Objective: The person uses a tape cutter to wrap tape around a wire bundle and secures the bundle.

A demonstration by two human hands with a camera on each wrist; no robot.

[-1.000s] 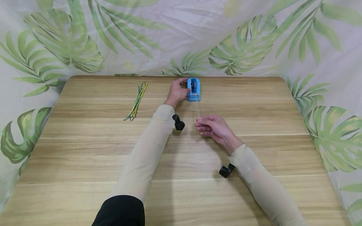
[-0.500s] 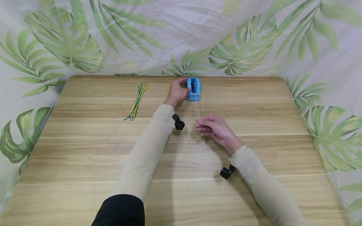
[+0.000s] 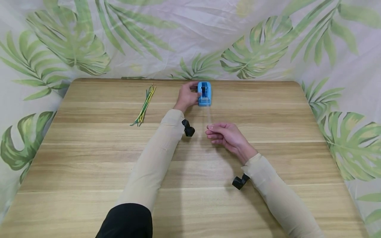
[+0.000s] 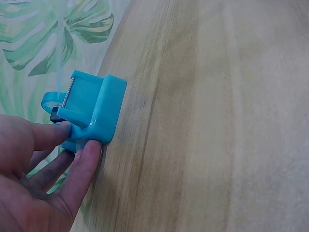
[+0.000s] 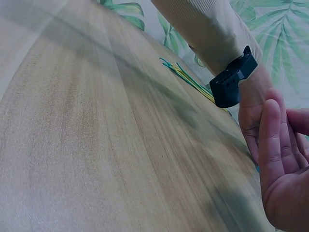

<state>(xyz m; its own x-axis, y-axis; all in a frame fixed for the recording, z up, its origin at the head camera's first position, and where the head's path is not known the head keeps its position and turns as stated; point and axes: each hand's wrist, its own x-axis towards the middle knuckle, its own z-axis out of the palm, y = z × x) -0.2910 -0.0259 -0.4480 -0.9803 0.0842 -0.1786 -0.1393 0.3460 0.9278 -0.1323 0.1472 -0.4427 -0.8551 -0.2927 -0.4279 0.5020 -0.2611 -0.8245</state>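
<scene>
A blue tape dispenser (image 3: 204, 102) stands near the far edge of the table. My left hand (image 3: 187, 96) grips its left side; the left wrist view shows thumb and fingers on the dispenser's body (image 4: 108, 108), by its toothed cutting edge. From the dispenser a strip of clear tape (image 3: 209, 114) stretches toward me. My right hand (image 3: 227, 135) pinches the near end of that strip between thumb and forefinger. In the right wrist view the right hand (image 5: 285, 159) covers most of the dispenser, and the tape cannot be made out.
A loose bundle of green and yellow wires or ties (image 3: 144, 107) lies left of the left hand on the wooden table (image 3: 89, 158). A leaf-printed cloth (image 3: 190, 33) hangs behind the table's far edge. Each wrist wears a small black camera (image 3: 188, 129).
Almost nothing differs. The right hand has drifted very slightly right, still pinching the tape, while the left hand and the dispenser hold their place.
</scene>
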